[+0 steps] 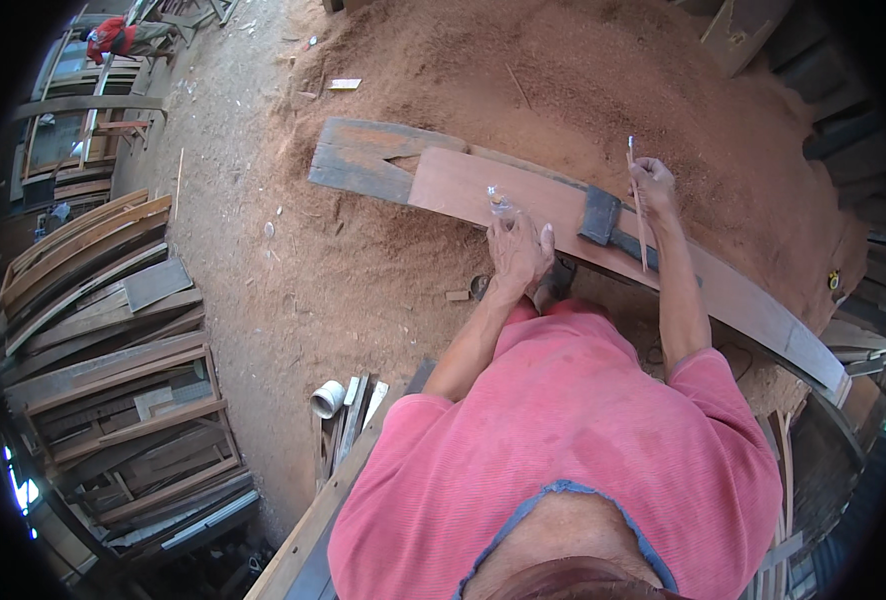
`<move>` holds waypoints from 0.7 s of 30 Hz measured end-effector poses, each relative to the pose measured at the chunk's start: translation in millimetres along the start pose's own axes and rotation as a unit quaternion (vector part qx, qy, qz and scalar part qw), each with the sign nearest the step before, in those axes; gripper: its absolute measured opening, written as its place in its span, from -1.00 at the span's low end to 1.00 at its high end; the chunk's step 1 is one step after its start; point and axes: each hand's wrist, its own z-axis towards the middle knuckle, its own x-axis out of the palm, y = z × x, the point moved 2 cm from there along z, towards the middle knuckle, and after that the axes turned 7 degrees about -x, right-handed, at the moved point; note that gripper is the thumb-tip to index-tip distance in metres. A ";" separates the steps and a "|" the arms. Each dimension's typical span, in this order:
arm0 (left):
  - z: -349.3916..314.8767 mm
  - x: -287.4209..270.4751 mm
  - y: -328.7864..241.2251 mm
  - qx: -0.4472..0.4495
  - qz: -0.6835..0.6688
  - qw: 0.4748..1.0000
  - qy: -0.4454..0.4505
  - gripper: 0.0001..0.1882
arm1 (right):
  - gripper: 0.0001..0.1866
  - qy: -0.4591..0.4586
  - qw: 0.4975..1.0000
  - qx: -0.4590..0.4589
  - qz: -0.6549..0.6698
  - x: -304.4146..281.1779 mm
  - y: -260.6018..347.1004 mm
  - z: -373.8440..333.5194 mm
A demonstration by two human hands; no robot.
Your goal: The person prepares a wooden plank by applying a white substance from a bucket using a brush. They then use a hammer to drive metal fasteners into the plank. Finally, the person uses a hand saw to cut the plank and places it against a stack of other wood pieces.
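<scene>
A long reddish-brown board lies slantwise in front of me on a weathered grey plank. My left hand is over the board's near edge, fingers curled round a small, clear, crumpled-looking piece of plastic; its exact kind is unclear. Above the board's far edge, my right hand pinches a thin wooden stick, held nearly upright, with a pale tip at the top. Between the hands, a dark tool with a broad, block-like head rests on the board, its dark strip extending rightward beneath the stick.
Reddish sawdust covers the ground beyond the board. Stacked wooden frames line the left side. A white cup-like container stands beside offcuts, nearer me. Far left, a person in red bends over. A yellow tape measure lies at right.
</scene>
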 end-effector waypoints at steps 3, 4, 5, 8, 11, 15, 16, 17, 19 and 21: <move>8.6 23.7 16.3 0.018 0.036 0.996 -0.081 -0.42 | -0.79 0.029 1.000 -0.006 0.002 13.2 4.0 6.3; 12.1 19.0 14.7 0.026 0.062 0.990 -0.121 -0.45 | -0.79 0.039 0.999 -0.009 0.005 14.7 4.6 8.2; 10.9 17.8 14.2 0.011 0.065 0.994 -0.082 -0.46 | -0.79 0.040 0.999 -0.011 -0.008 13.9 1.4 9.7; 1.0 8.3 14.6 -0.018 0.064 0.997 -0.031 -0.49 | -0.78 0.054 0.998 -0.014 -0.030 19.6 -1.0 8.7; -8.6 3.2 11.2 -0.032 0.048 0.997 -0.041 -0.50 | -0.75 0.076 0.997 -0.008 -0.031 22.6 0.8 1.7; -8.5 -21.9 14.1 -0.077 0.050 0.996 0.010 -0.46 | -0.76 0.115 0.993 -0.007 -0.039 29.1 4.3 -3.6; -8.8 -28.4 18.1 -0.080 0.047 0.996 -0.007 -0.45 | -0.76 0.133 0.990 -0.010 -0.044 31.5 6.9 -4.7; -6.1 -30.4 27.0 -0.077 0.047 0.994 -0.066 -0.45 | -0.76 0.155 0.983 -0.055 -0.077 34.2 4.0 -2.7; 8.8 -28.2 54.8 -0.072 0.047 0.979 -0.182 -0.42 | -0.76 0.202 0.958 -0.146 -0.143 44.7 -4.1 5.0; 27.0 -32.6 76.7 -0.029 0.022 0.988 -0.147 -0.42 | -0.76 0.267 0.918 -0.179 -0.234 69.5 17.9 -0.9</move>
